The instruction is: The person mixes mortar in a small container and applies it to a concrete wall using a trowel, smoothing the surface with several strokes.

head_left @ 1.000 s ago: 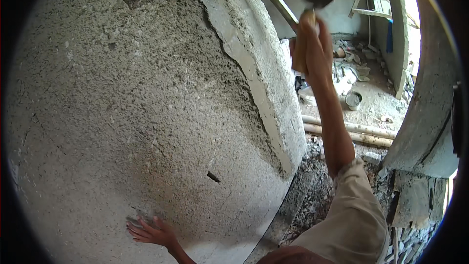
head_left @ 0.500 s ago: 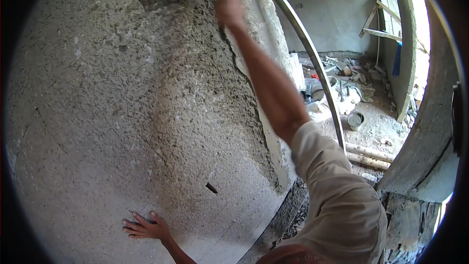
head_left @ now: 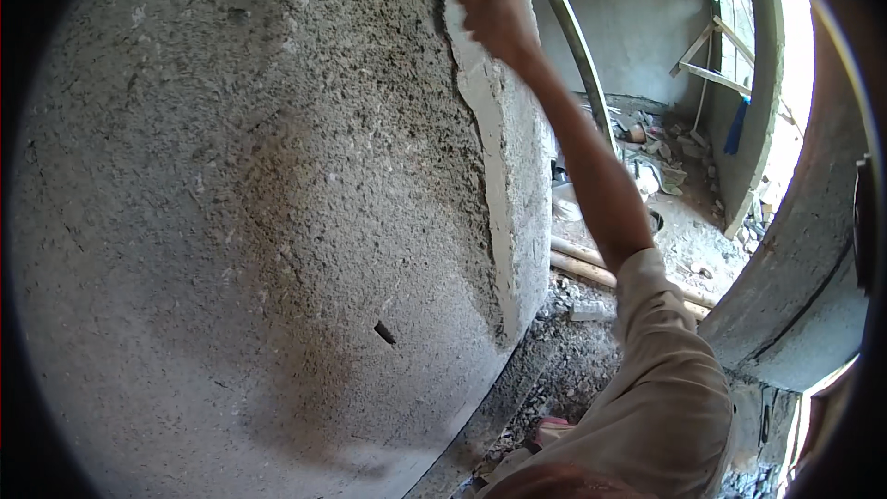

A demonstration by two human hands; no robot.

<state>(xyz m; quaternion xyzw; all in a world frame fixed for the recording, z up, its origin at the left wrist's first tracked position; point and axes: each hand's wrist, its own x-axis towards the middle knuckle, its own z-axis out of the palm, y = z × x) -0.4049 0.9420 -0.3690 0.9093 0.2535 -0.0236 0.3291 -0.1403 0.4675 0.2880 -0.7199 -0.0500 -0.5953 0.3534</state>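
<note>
My right arm reaches up along the right edge of a rough, grey plastered wall (head_left: 323, 222). High at the top of the view, my right hand (head_left: 494, 9) is closed, its fingers smeared by motion. A small dark piece of whatever it grips shows by the fingers; its kind cannot be made out. Just below the hand runs a smooth, pale strip of plaster (head_left: 497, 212) along the wall's edge, with a ragged dark border on its left. A small dark slot (head_left: 384, 333) sits low in the wall. My left hand is out of view.
A long narrow bar (head_left: 577, 46) rises right of my hand, partly behind my arm. Beyond are pipes (head_left: 591, 268) on the floor, rubble (head_left: 577, 351), wooden pieces (head_left: 716, 79) by an opening, and a blue cloth-like thing (head_left: 736, 127). A thick concrete column (head_left: 785, 277) curves at the right.
My left hand, earlier flat on the lower wall, has left the view. My right hand has shifted right and slightly down in the picture. The view has shifted, showing more of the wall's right edge.
</note>
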